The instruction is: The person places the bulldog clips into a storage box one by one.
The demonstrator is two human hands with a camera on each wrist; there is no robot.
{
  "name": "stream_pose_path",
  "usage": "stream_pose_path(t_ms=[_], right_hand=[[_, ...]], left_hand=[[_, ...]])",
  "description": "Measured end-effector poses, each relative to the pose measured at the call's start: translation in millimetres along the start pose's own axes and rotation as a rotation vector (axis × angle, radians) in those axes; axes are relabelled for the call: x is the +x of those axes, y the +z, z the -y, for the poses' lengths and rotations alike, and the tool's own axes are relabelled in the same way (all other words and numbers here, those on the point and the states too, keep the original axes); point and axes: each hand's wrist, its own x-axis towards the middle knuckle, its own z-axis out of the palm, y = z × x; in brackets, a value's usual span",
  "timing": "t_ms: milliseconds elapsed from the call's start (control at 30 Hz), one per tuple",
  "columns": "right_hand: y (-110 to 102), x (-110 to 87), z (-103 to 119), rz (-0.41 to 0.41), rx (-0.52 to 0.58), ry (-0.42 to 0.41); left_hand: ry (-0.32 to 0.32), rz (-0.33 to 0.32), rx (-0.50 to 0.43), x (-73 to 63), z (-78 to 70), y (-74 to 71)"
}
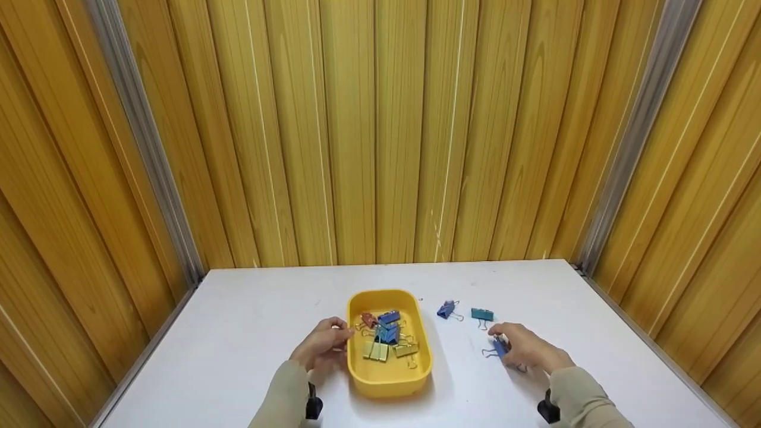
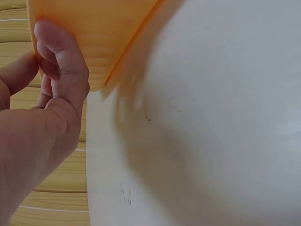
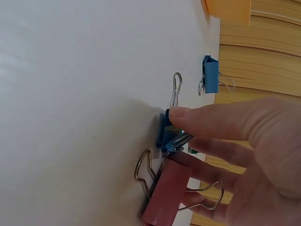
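Observation:
My left hand (image 1: 324, 343) grips the left wall of a yellow plastic bin (image 1: 389, 389); in the left wrist view its fingers (image 2: 70, 70) curl against the outside near the rim. Inside the bin lie several binder clips, among them a red one (image 1: 369, 320), blue ones and a pale yellow one (image 1: 376, 351). Over on the right, my right hand (image 1: 529, 348) pinches a blue binder clip (image 3: 168, 132) just at the tabletop, thumb on its near side. Close below the fingers is a red binder clip (image 3: 167, 193), which the hand hides in the head view.
Two more binder clips, one blue (image 1: 447, 310) and one teal (image 1: 482, 314), lie on the white table (image 1: 267, 297) between the bin and my right hand. Wood-patterned panels (image 1: 392, 131) stand along the back and both sides.

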Motion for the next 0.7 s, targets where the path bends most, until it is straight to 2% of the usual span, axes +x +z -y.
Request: stream_pose_path(t_ms=[233, 400, 700], right_hand=[[8, 1.5, -1, -0.089, 0.011, 0.013], [11, 2.8, -5, -0.136, -0.013, -0.047], [9, 10.8, 2, -0.126, 0.043, -0.071]], left_hand=[[0.013, 0.003, 0.004, -0.2, -0.5, 0.3], [-0.011, 0.011, -0.018, -0.1, -1.6, 0.2], [-0.042, -0.003, -0.029, 0.8, -1.8, -0.1]])
